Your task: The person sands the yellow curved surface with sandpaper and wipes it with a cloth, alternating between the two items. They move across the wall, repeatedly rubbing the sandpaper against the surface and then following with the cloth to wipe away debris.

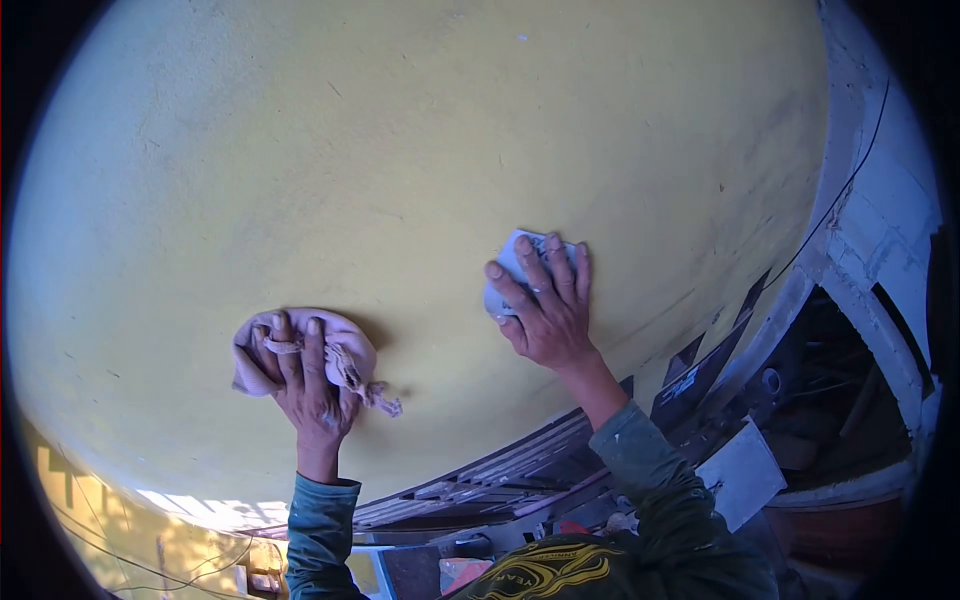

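Observation:
A large yellow panel (pixel 420 180), scuffed and bulging in the lens, fills most of the head view. My left hand (pixel 312 385) presses a pinkish cloth (pixel 345 335) against its lower left part; a frayed strip of the cloth crosses my fingers and loose threads hang at the right. Farther right and higher, my right hand (pixel 550 310) holds a piece of pale sheet, seemingly sandpaper (pixel 510 265), flat on the panel under spread fingers. Dark printing shows on the sheet between the fingers. The face against the panel is hidden.
Dark slatted trim (pixel 480 480) runs along the panel's lower edge. At right are a curved pale frame (pixel 870 340), a thin black cable (pixel 850 185) and a grey plate (pixel 745 475). A sunlit yellow wall (pixel 120 520) with wires stands at lower left.

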Demonstrator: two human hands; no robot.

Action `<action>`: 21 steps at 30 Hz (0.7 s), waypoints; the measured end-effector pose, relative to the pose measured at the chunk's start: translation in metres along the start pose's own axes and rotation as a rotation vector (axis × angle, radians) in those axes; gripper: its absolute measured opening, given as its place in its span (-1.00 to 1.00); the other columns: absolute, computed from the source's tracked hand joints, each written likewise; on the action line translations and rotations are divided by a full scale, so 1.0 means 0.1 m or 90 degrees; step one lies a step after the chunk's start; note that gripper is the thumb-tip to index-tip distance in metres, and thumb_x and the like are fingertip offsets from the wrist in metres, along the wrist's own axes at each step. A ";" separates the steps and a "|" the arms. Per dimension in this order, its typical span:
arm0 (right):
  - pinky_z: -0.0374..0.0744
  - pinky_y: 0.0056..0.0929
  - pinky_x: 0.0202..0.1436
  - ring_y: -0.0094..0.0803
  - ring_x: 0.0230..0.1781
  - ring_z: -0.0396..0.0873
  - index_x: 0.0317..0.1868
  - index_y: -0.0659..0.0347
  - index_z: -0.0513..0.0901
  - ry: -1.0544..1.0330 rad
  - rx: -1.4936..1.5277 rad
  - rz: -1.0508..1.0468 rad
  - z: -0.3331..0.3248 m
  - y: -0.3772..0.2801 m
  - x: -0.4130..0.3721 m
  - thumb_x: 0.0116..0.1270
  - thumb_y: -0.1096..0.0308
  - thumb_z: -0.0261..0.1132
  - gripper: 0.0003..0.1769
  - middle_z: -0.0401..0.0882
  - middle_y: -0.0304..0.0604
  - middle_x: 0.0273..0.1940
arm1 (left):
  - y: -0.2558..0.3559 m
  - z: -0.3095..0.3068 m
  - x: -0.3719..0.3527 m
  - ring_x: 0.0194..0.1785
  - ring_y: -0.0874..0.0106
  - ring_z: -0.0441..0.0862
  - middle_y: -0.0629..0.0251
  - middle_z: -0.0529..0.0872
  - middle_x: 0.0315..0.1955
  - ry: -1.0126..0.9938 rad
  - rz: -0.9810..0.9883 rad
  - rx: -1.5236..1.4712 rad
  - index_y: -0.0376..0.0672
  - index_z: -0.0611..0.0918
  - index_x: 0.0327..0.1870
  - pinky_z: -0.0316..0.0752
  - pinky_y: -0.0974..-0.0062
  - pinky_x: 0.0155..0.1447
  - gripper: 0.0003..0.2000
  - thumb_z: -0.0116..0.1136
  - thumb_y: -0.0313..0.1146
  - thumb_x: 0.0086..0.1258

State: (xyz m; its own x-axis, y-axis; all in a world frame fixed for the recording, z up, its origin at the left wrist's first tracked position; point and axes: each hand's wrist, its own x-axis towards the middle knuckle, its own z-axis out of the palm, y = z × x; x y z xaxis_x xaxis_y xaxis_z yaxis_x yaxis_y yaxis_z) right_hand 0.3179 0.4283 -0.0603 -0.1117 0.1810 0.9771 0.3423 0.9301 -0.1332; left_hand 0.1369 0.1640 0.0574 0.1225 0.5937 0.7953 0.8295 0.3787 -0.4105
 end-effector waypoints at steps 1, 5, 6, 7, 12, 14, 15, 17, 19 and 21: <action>-0.15 0.31 0.67 0.04 0.71 -0.02 0.57 -0.24 0.42 0.025 0.004 0.034 -0.03 0.19 -0.08 0.61 -0.10 0.00 -0.40 0.13 -0.12 0.68 | -0.09 -0.06 0.27 0.69 -0.13 0.01 0.02 0.32 0.58 0.032 -0.018 0.013 -0.05 0.44 0.55 -0.16 -0.17 0.68 -0.38 -0.07 0.08 0.57; -0.13 0.32 0.64 0.16 0.69 0.00 0.62 -0.01 0.31 0.166 -0.022 0.214 -0.24 0.73 0.71 0.63 -0.07 -0.05 -0.34 0.11 0.04 0.67 | 0.12 -0.19 1.43 0.69 -0.02 0.07 0.10 0.29 0.61 0.171 0.000 0.055 -0.02 0.43 0.56 -0.12 -0.09 0.69 -0.44 -0.02 -0.06 0.59; -0.13 0.32 0.64 0.16 0.69 0.00 0.62 -0.01 0.31 0.166 -0.021 0.215 -0.24 0.73 0.89 0.63 -0.07 -0.05 -0.34 0.11 0.04 0.67 | 0.25 -0.16 1.63 0.69 0.00 0.07 0.11 0.29 0.61 0.176 0.024 0.040 -0.01 0.43 0.56 -0.13 -0.08 0.69 -0.44 0.02 -0.09 0.57; -0.14 0.32 0.64 0.16 0.69 0.01 0.63 -0.02 0.30 0.192 -0.025 0.214 -0.22 0.67 1.06 0.63 -0.05 -0.04 -0.34 0.12 0.04 0.67 | 0.41 -0.13 1.76 0.69 0.01 0.08 0.12 0.30 0.60 0.181 0.048 0.025 0.00 0.44 0.56 -0.14 -0.07 0.69 -0.44 0.06 -0.11 0.55; -0.12 0.31 0.64 0.14 0.68 0.03 0.63 -0.04 0.30 0.068 -0.035 0.080 -0.19 0.47 0.52 0.61 -0.02 -0.02 -0.34 0.12 0.03 0.67 | 1.18 0.11 1.33 0.66 0.11 0.20 0.32 0.34 0.59 -0.064 0.171 -0.044 0.19 0.45 0.56 -0.01 0.02 0.67 -0.26 0.30 -0.07 0.26; -0.12 0.31 0.65 0.14 0.68 0.02 0.63 -0.05 0.29 0.087 -0.035 0.116 -0.21 0.78 0.30 0.62 -0.04 -0.02 -0.34 0.11 0.03 0.67 | 1.28 0.21 0.83 0.64 0.08 0.22 0.35 0.37 0.58 -0.226 0.240 -0.076 0.22 0.43 0.57 0.03 -0.02 0.65 -0.22 0.35 -0.02 0.24; -0.12 0.31 0.65 0.14 0.69 0.01 0.64 -0.05 0.29 0.099 -0.038 0.160 -0.23 0.86 0.25 0.62 -0.05 -0.03 -0.33 0.10 0.04 0.67 | 1.27 0.32 0.51 0.62 0.11 0.26 0.39 0.38 0.57 -0.285 0.280 -0.081 0.23 0.42 0.58 0.15 0.03 0.61 -0.21 0.36 -0.05 0.23; -0.13 0.32 0.64 0.13 0.69 0.00 0.64 -0.06 0.28 0.142 -0.034 0.220 -0.29 1.01 0.63 0.62 -0.07 -0.03 -0.33 0.08 0.04 0.68 | 1.26 0.41 0.18 0.59 0.14 0.30 0.43 0.42 0.54 -0.326 0.310 -0.103 0.23 0.43 0.57 0.25 0.08 0.56 -0.21 0.37 -0.09 0.21; -0.13 0.33 0.64 0.13 0.69 -0.01 0.65 -0.06 0.27 0.186 -0.034 0.276 -0.37 0.95 0.95 0.62 -0.08 -0.04 -0.32 0.07 0.04 0.68 | 1.24 0.44 0.09 0.59 0.16 0.32 0.45 0.44 0.53 -0.327 0.306 -0.122 0.24 0.43 0.57 0.28 0.11 0.53 -0.21 0.37 -0.12 0.21; -0.13 0.35 0.64 0.13 0.69 -0.03 0.66 -0.08 0.24 0.162 -0.035 0.173 -0.28 0.63 1.17 0.63 -0.11 -0.05 -0.31 0.04 0.03 0.69 | 1.25 0.37 0.24 0.59 0.17 0.33 0.43 0.47 0.51 -0.325 0.306 -0.125 0.23 0.47 0.54 0.26 0.11 0.53 -0.24 0.37 -0.12 0.21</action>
State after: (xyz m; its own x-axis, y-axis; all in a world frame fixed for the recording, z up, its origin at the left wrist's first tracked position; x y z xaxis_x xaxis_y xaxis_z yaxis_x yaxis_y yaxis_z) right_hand 0.3525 0.4991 0.0499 0.2234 0.3275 0.9180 0.3774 0.8393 -0.3913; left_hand 0.2231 0.2516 0.0091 0.2685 0.9377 0.2205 0.8360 -0.1131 -0.5370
